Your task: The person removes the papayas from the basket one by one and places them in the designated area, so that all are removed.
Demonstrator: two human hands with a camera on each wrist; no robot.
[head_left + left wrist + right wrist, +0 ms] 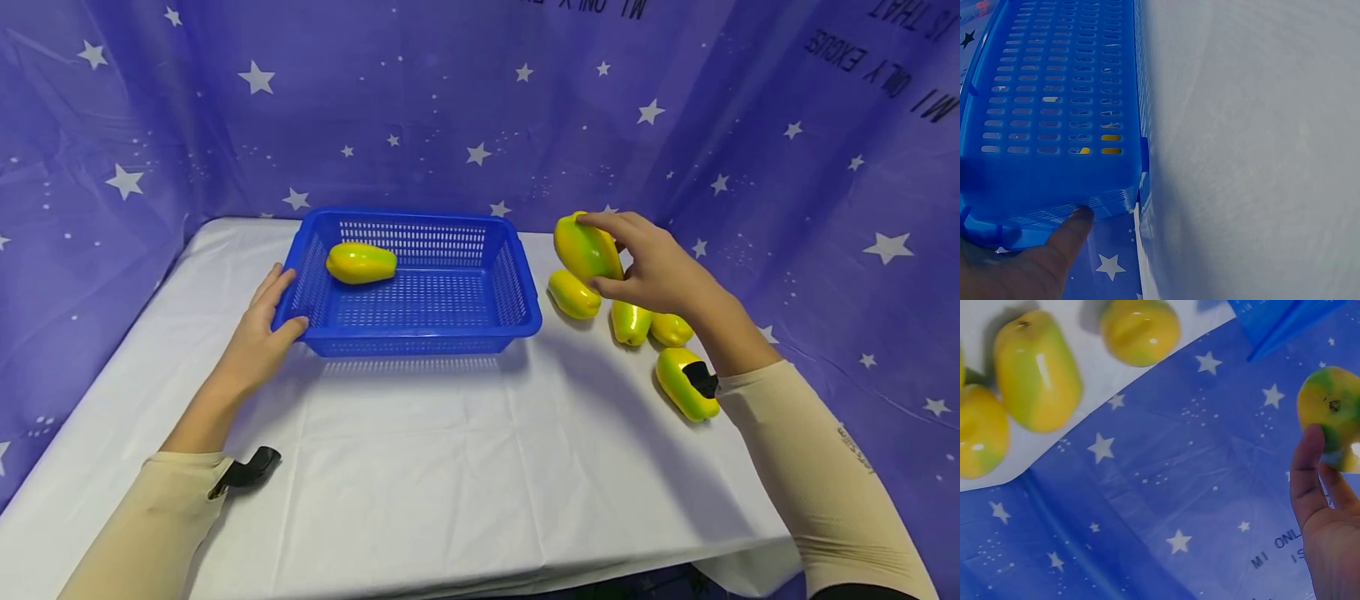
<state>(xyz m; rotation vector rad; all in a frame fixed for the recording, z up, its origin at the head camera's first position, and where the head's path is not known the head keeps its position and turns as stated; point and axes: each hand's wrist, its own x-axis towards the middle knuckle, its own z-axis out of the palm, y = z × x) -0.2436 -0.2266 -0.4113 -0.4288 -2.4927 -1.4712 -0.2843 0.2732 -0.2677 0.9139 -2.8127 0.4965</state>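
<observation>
My left hand (262, 329) touches the left end of a blue plastic basket (420, 343), its thumb at the near corner. In the left wrist view a straight digit lies against the wall of the basket (1047, 175). One yellow-green papaya (362, 263) lies inside, toward the left. Past the basket's right end, my right hand (660, 262) grips another papaya (585, 250) between thumb and fingers, raised over the table. The right wrist view shows the end of this held papaya (1325, 400) with its stem scar; part is cut off by the frame edge.
Several more papayas lie on the white-covered table (420, 467) at the right, including one papaya (573, 294) below the held one and another papaya (678, 379) nearest the front, partly behind a black wrist mount (701, 380). A purple star-patterned curtain (450, 108) surrounds the back and sides.
</observation>
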